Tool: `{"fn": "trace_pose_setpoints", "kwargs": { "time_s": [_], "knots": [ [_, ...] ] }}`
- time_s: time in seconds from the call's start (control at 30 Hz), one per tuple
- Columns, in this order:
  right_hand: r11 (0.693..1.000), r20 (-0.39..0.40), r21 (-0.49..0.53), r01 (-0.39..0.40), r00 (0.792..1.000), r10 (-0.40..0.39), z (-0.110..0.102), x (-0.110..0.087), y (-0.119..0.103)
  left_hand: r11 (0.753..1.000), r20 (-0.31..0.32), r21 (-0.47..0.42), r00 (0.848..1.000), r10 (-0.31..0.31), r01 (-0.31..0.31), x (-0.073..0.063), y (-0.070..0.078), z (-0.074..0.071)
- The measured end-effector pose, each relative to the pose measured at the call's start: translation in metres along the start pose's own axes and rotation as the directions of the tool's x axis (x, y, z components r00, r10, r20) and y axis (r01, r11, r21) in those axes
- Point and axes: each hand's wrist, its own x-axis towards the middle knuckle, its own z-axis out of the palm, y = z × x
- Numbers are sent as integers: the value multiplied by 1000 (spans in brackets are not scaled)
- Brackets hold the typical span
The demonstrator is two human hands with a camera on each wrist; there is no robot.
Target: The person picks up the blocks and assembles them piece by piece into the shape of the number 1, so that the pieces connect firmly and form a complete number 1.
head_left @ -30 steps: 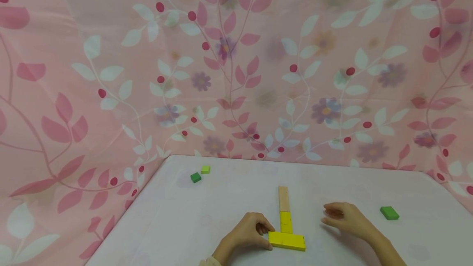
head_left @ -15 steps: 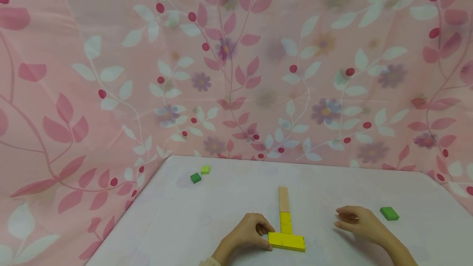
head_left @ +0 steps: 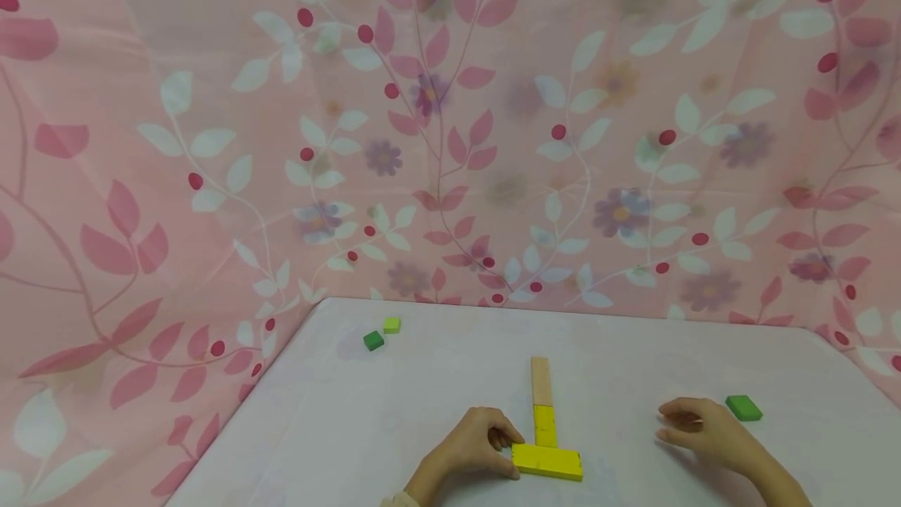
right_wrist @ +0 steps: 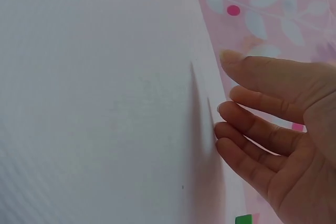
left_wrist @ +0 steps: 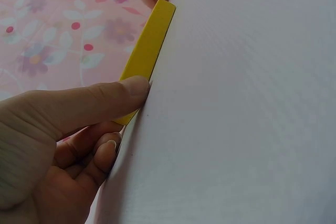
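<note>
My left hand (head_left: 473,444) pinches the left end of a long yellow block (head_left: 547,462) between thumb and fingers; the left wrist view shows the thumb (left_wrist: 134,90) across the block's face. Behind that block, a shorter yellow block (head_left: 545,425) and a plain wooden block (head_left: 540,382) run away in a line, so the three make an upside-down T. My right hand (head_left: 707,430) holds nothing, its fingers loosely bent and thumb apart, just left of a green block (head_left: 744,408). In the right wrist view that hand (right_wrist: 283,129) hovers beside the white surface.
A dark green block (head_left: 374,341) and a lime green block (head_left: 391,325) lie near the back left of the white-covered table (head_left: 317,413). Pink floral cloth (head_left: 450,139) hangs behind and at the left side.
My right hand has moved rightward, away from the T of blocks and closer to the green block. The left hand stays on the long yellow block.
</note>
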Motion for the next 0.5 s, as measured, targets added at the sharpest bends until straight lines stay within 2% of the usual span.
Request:
{"fn": "trace_pose_setpoints", "kwargs": {
  "time_s": [0.1, 0.23, 0.37, 0.5],
  "knots": [
    [1000, -7, -6, 6, 1000, -6, -2, -2, 3, 1000, 0, -8, 1000, 4, -4, 1, 0, 0],
    [997, 16, -22, -68, 998, 68, -7, -4, 5, 1000, -1, -14, 1000, 4, -4, 1, 0, 0],
    [994, 12, -38, -105, 994, 105, -11, -7, 8, 1000, 0, -10, 1000, 3, -3, 0, -1, 1],
    [997, -19, -25, -71, 997, 71, -14, -10, 14, 1000, -6, -20, 1000, -17, 17, 0, 0, 1]
  ]
}}
